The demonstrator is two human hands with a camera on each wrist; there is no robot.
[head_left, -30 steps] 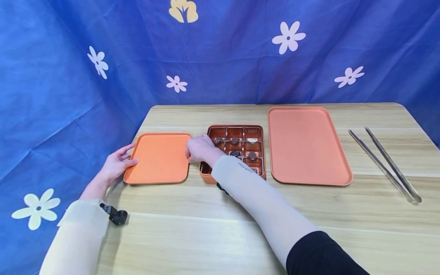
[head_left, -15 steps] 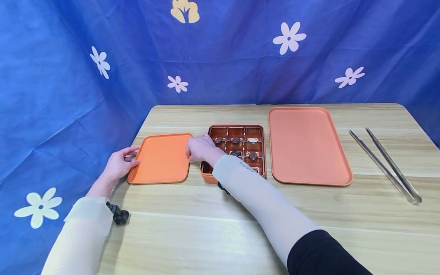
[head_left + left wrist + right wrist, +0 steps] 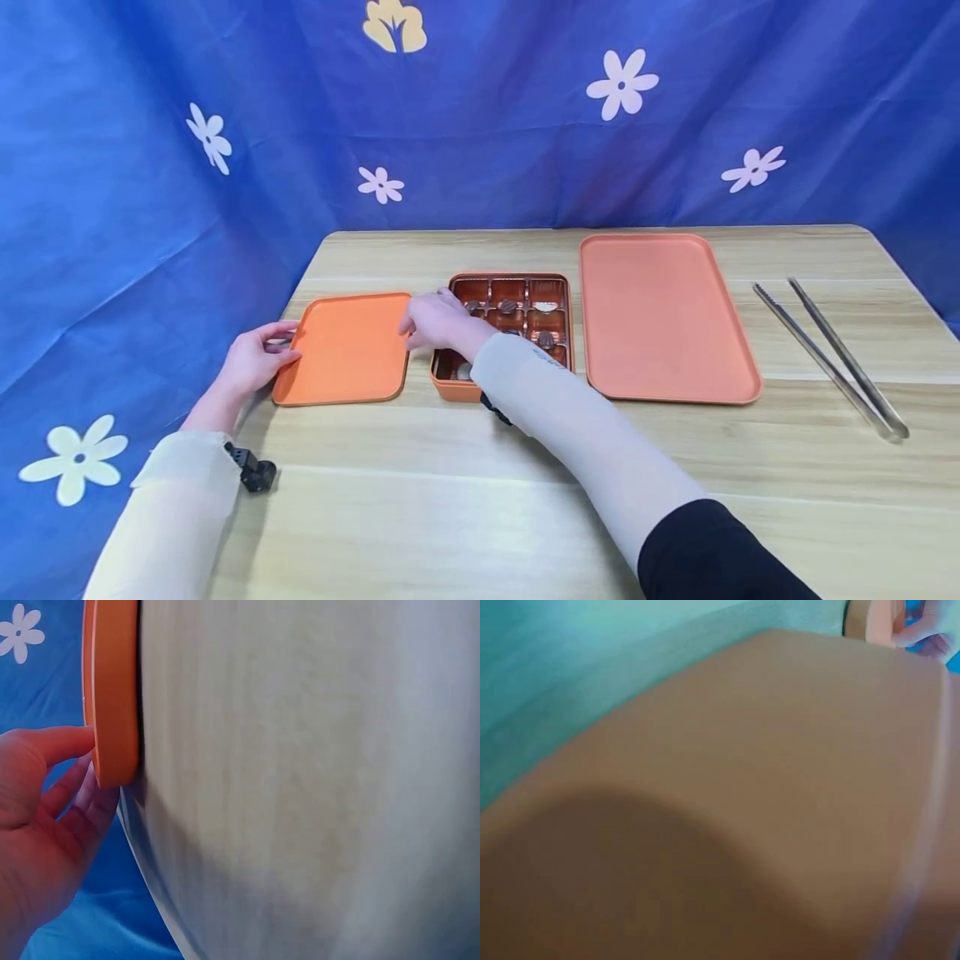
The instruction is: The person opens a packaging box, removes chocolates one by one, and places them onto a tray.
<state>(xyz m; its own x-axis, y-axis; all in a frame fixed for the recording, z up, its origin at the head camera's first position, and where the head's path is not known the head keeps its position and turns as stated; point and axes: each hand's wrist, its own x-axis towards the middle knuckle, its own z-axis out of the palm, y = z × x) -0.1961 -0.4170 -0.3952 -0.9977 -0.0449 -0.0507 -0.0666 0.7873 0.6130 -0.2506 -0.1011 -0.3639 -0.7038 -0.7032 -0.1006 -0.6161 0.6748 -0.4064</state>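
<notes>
An orange square lid (image 3: 345,350) lies near the table's left edge, its deep side wall showing in the left wrist view. My left hand (image 3: 253,360) grips its left edge, thumb on the rim and fingers around the side. My right hand (image 3: 435,321) holds the lid's right edge between bent fingers and thumb; the fingertips are partly hidden. Under my right wrist stands an open orange box (image 3: 450,390) with a brown divided insert. Several dark shell-like chocolates (image 3: 546,340) and a pale one (image 3: 545,307) sit in its compartments. My forearm hides part of the box.
A larger salmon-coloured tray (image 3: 667,317) lies right of the box. Metal tongs (image 3: 832,358) rest farther right, arms spread. A blue flowered cloth (image 3: 487,125) hangs behind the wooden table (image 3: 360,517). The box wall (image 3: 780,750) fills most of the right wrist view.
My left hand has moved slightly right along with the lid's left edge, and the lid has turned a little. My right fingers have shifted slightly at its right edge. The head view has shifted slightly.
</notes>
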